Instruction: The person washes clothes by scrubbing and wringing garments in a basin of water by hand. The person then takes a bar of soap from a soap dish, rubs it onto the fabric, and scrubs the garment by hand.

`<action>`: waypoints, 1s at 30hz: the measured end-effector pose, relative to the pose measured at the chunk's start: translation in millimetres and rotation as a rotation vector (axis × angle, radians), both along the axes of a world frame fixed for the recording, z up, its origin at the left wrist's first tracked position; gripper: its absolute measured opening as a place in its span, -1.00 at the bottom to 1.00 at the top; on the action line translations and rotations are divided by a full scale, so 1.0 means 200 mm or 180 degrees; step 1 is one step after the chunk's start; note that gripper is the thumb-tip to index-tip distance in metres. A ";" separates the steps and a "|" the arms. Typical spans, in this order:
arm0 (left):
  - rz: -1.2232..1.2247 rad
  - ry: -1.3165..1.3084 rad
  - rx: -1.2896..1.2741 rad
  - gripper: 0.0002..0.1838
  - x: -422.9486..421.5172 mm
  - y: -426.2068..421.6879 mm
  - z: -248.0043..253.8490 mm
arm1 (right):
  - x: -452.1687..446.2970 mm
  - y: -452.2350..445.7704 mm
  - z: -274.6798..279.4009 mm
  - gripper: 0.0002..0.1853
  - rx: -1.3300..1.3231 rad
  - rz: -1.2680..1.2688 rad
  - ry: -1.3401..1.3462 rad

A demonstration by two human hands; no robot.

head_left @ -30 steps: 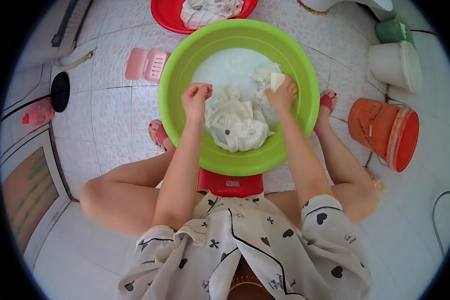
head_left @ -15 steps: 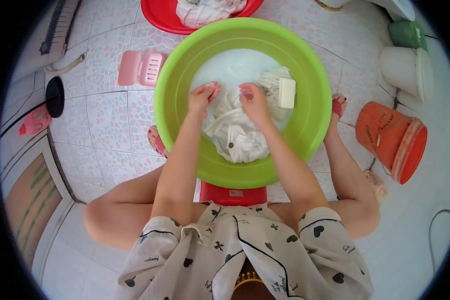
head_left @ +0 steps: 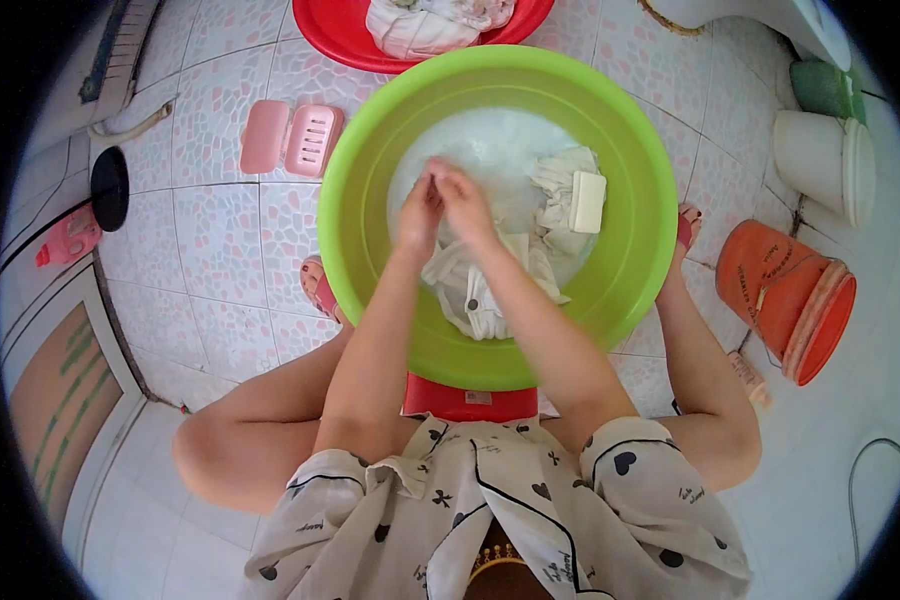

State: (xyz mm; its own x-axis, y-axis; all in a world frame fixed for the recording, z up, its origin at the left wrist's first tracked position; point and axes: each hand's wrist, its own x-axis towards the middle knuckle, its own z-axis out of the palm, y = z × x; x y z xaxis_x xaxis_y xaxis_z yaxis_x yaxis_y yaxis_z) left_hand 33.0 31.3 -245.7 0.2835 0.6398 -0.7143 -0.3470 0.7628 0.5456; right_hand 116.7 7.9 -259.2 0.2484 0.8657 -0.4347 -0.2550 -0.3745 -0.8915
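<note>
A large green basin [head_left: 370,310] holds cloudy water and a wet white garment [head_left: 475,290] with a dark button. My left hand [head_left: 421,212] and my right hand [head_left: 462,205] are pressed together over the left part of the water, above the garment's upper edge. Both have their fingers closed, and whatever may lie between them is hidden. On a bunched part of the cloth at the basin's right side rests a white bar of soap [head_left: 588,202], touched by neither hand.
Behind the basin is a red basin [head_left: 330,40] with white cloth. An open pink soap box [head_left: 312,140] lies on the tiles at left. To the right are a tilted orange bucket [head_left: 775,290] and a white bucket [head_left: 815,160]. A red stool [head_left: 445,398] is below.
My right hand let go of the soap, leaving it on the cloth, and moved left to meet my left hand. The view has shifted slightly.
</note>
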 end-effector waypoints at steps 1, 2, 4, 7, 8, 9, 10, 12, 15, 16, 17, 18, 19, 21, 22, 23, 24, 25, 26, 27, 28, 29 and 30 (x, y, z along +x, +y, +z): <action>-0.0058 -0.0001 0.0138 -0.44 0.03 -0.02 0.06 | -0.06 -0.02 0.05 -0.59 0.0152 0.0095 -0.0429; -0.0086 0.0165 0.0384 -0.39 0.05 -0.05 0.09 | -0.08 -0.02 0.10 -0.55 0.0304 0.0188 -0.0861; -0.0603 0.0326 0.0477 -0.32 0.12 -0.13 0.17 | 0.02 0.04 0.12 -0.50 0.0170 0.0102 -0.0474; -0.1113 0.0513 0.0560 -0.23 0.18 -0.19 0.32 | 0.17 0.11 0.25 -0.42 -0.0323 -0.0281 0.0433; -0.1112 0.0519 0.0552 -0.22 0.19 -0.18 0.38 | 0.17 0.08 0.26 -0.41 -0.0186 -0.0246 0.0491; -0.1100 0.0519 0.0553 -0.21 0.20 -0.16 0.44 | 0.17 0.05 0.27 -0.40 -0.0041 -0.0199 0.0538; -0.0964 0.0530 0.0187 -0.18 0.19 -0.11 0.50 | 0.12 0.03 0.37 -0.38 -0.0346 -0.0137 0.0340; -0.0664 0.0234 0.0367 -0.15 0.14 -0.08 0.40 | 0.00 -0.06 0.43 -0.37 0.0071 -0.0044 0.0067; -0.0617 0.0059 0.0570 -0.14 0.14 -0.08 0.35 | -0.01 -0.06 0.43 -0.35 0.0094 -0.0138 0.0090; -0.0837 0.0188 0.0579 -0.16 0.15 -0.14 0.43 | 0.07 -0.02 0.46 -0.35 -0.0140 -0.0187 0.0207; -0.1057 0.0316 0.0601 -0.18 0.18 -0.18 0.50 | 0.14 0.02 0.48 -0.35 -0.0360 -0.0236 0.0322; -0.1346 0.0467 0.0985 -0.18 0.20 -0.23 0.54 | 0.20 0.04 0.42 -0.34 -0.0332 -0.0323 0.0424; -0.1331 0.0447 0.0999 -0.19 0.21 -0.26 0.54 | 0.26 0.06 0.31 -0.34 -0.0305 -0.0406 0.0527; -0.1288 0.0386 0.1037 -0.22 0.22 -0.30 0.51 | 0.27 0.04 0.34 -0.36 -0.0267 -0.0453 0.0565; -0.1215 0.0332 0.0767 -0.24 0.21 -0.28 0.52 | 0.21 -0.02 0.50 -0.37 -0.0268 -0.0412 0.0504; -0.1148 0.0283 0.0493 -0.25 0.18 -0.24 0.53 | 0.16 -0.08 0.61 -0.38 -0.0272 -0.0374 0.0449; -0.1083 0.0238 0.0222 -0.27 0.15 -0.21 0.54 | 0.10 -0.13 0.64 -0.39 -0.0111 -0.0293 0.0384; -0.0867 0.0166 0.0403 -0.26 0.14 -0.19 0.53 | 0.03 -0.17 0.67 -0.40 0.0049 -0.0218 0.0318; -0.0657 0.0091 0.0588 -0.24 0.13 -0.19 0.52 | -0.03 -0.21 0.69 -0.41 0.0215 -0.0151 0.0249; -0.0456 0.0010 0.0771 -0.23 0.13 -0.19 0.53 | -0.07 -0.24 0.69 -0.42 0.0380 -0.0093 0.0177; -0.0254 -0.0075 0.0955 -0.22 0.13 -0.19 0.54 | -0.07 -0.23 0.69 -0.41 0.0538 -0.0065 -0.0027; -0.0419 -0.0040 0.0812 -0.25 0.13 -0.23 0.55 | -0.03 -0.21 0.67 -0.41 0.0321 -0.0147 -0.0054; -0.0578 0.0001 0.0676 -0.28 0.15 -0.29 0.60 | 0.03 -0.17 0.68 -0.41 0.0110 -0.0224 -0.0076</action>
